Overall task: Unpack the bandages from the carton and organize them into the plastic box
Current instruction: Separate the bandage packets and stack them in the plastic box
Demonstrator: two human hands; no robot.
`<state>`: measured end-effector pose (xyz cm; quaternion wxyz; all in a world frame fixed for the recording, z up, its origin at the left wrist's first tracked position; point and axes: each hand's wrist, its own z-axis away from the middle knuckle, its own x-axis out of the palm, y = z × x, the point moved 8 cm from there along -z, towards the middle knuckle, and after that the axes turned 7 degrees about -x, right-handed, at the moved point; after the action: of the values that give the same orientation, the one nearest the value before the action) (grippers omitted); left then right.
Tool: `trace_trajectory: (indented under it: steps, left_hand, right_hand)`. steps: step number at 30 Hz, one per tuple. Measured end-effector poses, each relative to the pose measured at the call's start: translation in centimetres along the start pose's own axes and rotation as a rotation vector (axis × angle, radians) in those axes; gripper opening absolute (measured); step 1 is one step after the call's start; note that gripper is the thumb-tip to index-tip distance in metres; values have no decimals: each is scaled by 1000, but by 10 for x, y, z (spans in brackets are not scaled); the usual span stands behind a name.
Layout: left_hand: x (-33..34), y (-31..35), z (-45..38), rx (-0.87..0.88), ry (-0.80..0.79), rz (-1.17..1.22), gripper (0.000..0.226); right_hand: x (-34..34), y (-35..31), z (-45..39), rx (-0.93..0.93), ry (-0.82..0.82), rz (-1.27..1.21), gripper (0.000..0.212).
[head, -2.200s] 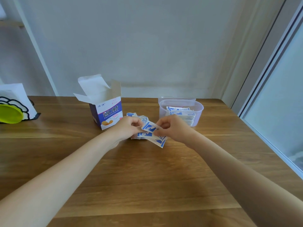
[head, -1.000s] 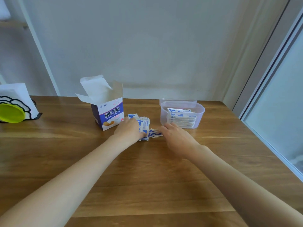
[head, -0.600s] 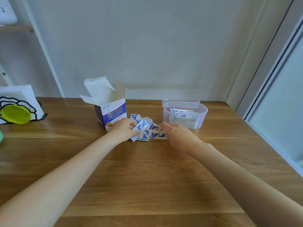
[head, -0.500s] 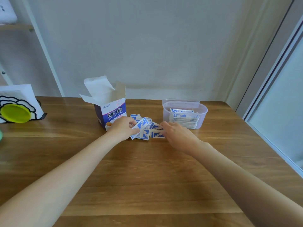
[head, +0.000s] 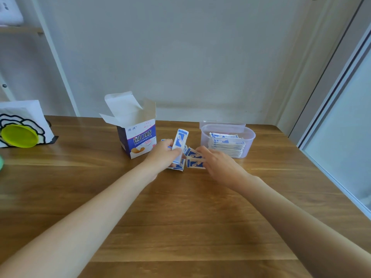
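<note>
The open bandage carton stands on the wooden table, flaps up. Right of it, my left hand holds a blue-and-white bandage packet upright, over a small pile of loose packets. My right hand lies with straight fingers on a couple of flat packets. The clear plastic box stands just behind the right hand with a stack of bandages inside.
A white holder with a black flower outline and a yellow-green disc stands at the table's left edge. The wall runs close behind the table. A window frame borders the right side.
My left hand has lifted one packet from the pile and tipped it upright. My right hand has stayed flat on the loose packets beside the plastic box.
</note>
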<state>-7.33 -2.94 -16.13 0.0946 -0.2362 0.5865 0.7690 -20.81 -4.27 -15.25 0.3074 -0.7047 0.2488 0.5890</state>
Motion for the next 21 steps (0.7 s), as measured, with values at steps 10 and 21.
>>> trace_trajectory:
  steps: [10, 21]
  left_hand:
    - [2, 2, 1, 19, 53, -168, 33]
    - [4, 4, 9, 34, 10, 11, 16]
  right_hand:
    - [1, -4, 6, -56, 36, 77, 43]
    - [-10, 19, 5, 351, 267, -979, 12]
